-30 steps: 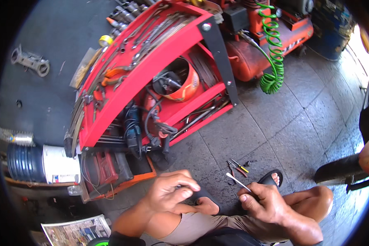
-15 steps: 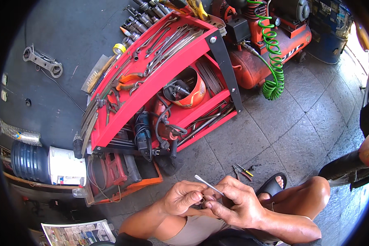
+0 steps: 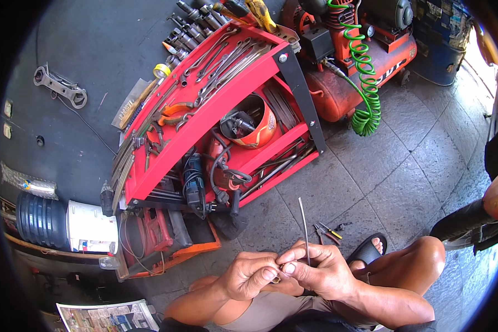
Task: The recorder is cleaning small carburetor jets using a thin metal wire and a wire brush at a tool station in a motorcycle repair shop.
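Observation:
My two hands meet low in the middle of the view, above my lap. My left hand (image 3: pixel 250 275) is closed in a pinch, thumb against the fingers, around a small brownish piece (image 3: pixel 275 280) that is mostly hidden. The thumb and forefinger of my right hand (image 3: pixel 325 272) pinch at the same piece. A thin metal rod (image 3: pixel 303 218) is held between my right fingers and stands up from them, pointing away from me. Its lower end is covered by the hand, so I cannot tell whether it has a handle.
A red tool cart (image 3: pixel 205 149) holds wrenches, pliers, a power drill (image 3: pixel 193 180) and an orange tin (image 3: pixel 260 133). Behind it stands a red compressor (image 3: pixel 337 97) with a green coiled hose (image 3: pixel 365 119). Small pliers (image 3: pixel 330 232) lie on the tiled floor near my sandalled foot.
The metal rod has swung from lying slantwise across my fingers to standing nearly upright in my right hand. My right fingertips have moved left, close against my left ones.

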The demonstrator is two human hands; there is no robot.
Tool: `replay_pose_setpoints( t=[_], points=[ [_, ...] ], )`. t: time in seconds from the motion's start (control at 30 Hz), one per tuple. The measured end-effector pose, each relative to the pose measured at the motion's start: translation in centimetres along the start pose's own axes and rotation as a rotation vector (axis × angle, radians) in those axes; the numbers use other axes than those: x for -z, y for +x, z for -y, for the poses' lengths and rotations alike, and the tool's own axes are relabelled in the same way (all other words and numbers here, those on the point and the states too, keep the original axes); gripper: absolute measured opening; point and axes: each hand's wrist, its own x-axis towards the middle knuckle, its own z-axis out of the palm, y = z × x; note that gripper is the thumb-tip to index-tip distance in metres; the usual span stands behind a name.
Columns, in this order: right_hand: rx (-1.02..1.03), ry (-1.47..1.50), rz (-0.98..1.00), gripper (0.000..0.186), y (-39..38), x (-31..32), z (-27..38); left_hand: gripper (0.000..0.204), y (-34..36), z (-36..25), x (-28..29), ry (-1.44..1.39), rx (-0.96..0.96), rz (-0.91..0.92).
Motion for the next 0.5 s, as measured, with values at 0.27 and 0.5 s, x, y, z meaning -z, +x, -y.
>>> replay_pose_setpoints(
  t=[0.27, 0.5],
  points=[
    [-0.147, 0.159, 0.031, 0.018, -0.2, -0.3, 0.1, 0.025, 0.2, -0.8, 0.8, 0.18, -0.015, 0.031],
    [-0.207, 0.226, 0.095, 0.024, -0.4, 0.1, -0.4, 0.025, 0.1, -1.5, 0.5, 0.241, -0.022, -0.035]
  ],
)
